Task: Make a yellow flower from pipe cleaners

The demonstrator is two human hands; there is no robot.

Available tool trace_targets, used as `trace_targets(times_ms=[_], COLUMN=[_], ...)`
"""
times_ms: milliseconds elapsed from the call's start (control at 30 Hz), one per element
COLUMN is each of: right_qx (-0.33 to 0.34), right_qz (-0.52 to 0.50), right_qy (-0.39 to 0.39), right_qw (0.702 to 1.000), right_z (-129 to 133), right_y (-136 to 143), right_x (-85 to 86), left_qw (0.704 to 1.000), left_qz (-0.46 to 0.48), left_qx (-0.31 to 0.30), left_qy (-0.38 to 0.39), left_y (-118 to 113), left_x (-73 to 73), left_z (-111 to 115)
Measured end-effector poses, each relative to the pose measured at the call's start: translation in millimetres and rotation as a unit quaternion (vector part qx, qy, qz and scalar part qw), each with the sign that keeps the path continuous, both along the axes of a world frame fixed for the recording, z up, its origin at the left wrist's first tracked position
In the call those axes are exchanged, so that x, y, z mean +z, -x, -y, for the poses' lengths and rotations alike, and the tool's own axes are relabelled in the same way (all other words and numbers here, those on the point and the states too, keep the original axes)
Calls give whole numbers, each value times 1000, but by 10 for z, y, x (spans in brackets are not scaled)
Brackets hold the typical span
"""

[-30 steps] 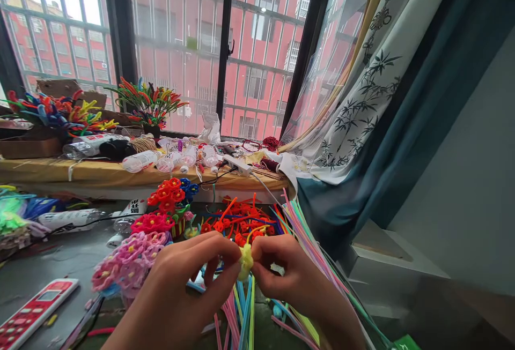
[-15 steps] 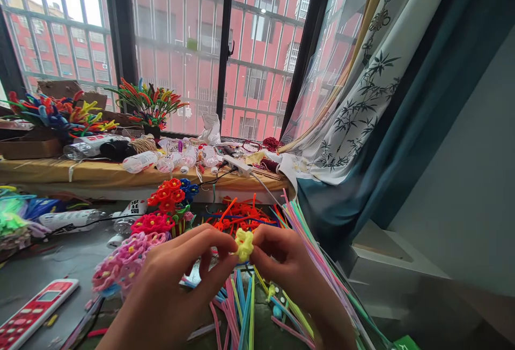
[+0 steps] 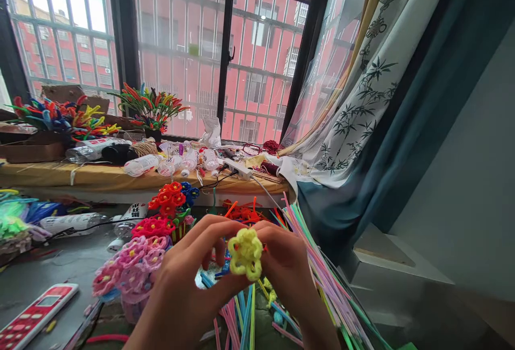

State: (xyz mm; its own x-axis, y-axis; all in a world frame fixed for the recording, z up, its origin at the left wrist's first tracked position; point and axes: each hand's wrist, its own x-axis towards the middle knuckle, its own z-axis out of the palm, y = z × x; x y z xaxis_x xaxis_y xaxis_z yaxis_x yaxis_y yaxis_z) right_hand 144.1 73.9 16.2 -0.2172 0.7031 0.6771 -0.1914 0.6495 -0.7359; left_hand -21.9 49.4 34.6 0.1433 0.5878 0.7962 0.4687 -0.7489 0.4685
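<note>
A yellow pipe-cleaner flower [image 3: 245, 254] with looped petals is held up between both hands, its face turned toward me. My left hand [image 3: 197, 264] pinches it from the left, with the thumb under its lower edge. From the right, my right hand [image 3: 284, 253] grips it with fingers curled behind, so those fingertips are partly hidden. Below the hands lie loose pink, blue and yellow pipe cleaners [image 3: 243, 315]. Just left of my left hand stands a bunch of pink pipe-cleaner flowers [image 3: 134, 264], with red flowers [image 3: 167, 198] behind it.
A red and white remote-like device [image 3: 38, 312] lies at the lower left. Plastic bottles [image 3: 140, 164] and a power strip [image 3: 237, 169] lie on the window ledge. Long pastel pipe cleaners [image 3: 322, 264] lean at the right, near a curtain [image 3: 362, 109]. Orange pipe cleaners [image 3: 245, 212] lie behind my hands.
The yellow flower has turned from a crumpled side view to show its open petals, and sits slightly lower and nearer. Both hands have shifted their grip around it.
</note>
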Motion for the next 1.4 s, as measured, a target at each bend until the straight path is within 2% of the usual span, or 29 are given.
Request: trace_targets(times_ms=[233, 467, 733, 1000, 1100, 1233, 1400], right_qx=[20, 48, -7, -6, -9, -45, -61], right_qz=[-82, -119, -104, -58, -34, -31, -40], right_qy=[-1, -14, -84, -8, 8, 49, 141], right_qw=[996, 992, 991, 998, 999, 997, 987], right_z=[-17, -70, -89, -88, -87, -30, 113], right_y=[96, 116, 143, 94, 66, 41, 44], right_x=[-53, -77, -81, -82, -64, -5, 61], left_qw=[998, 996, 997, 995, 997, 1000, 996], left_qz=[19, 19, 47, 23, 28, 24, -42], left_qx=[-27, -76, -57, -92, -65, 9, 48], left_qy=[-55, -31, 12, 36, 23, -10, -67], left_y=[-42, -20, -53, 45, 43, 39, 83], left_x=[-46, -11, 8, -19, -27, -50, -85], left_z=[-1, 9, 38, -47, -60, -76, -109])
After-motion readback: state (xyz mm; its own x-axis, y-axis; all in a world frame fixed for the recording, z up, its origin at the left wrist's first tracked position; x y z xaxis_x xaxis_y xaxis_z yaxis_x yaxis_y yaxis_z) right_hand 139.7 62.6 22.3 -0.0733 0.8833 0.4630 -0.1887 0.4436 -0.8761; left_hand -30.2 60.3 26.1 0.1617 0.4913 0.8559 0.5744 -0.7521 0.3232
